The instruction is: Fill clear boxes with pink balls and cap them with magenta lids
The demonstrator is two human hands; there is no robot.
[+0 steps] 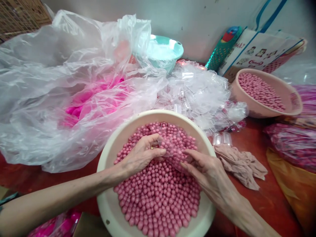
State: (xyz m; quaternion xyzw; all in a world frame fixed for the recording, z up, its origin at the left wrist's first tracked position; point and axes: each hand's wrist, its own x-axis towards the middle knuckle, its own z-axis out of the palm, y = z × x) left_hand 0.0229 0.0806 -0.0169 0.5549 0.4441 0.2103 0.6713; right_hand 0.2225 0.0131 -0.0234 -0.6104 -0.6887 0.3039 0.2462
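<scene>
A cream basin [103, 191] in front of me holds a wide heap of round pink beads [158, 200]. Above the beads, my left hand [142, 151] pinches one end of a clear plastic container [170, 146] between thumb and fingers. My right hand [207, 168] grips the container's other end, its thumb and fingers closed on the edge. Pink beads show in or behind the clear plastic; I cannot tell which. A ring is on a left-hand finger.
Clear plastic pieces [197, 89] are piled behind the basin. A plastic bag [37, 98] with bright pink items spreads left. At right are a pink basket [261, 113] of beads and a crumpled cloth [242, 163]. A turquoise bowl [170, 49] stands at the back.
</scene>
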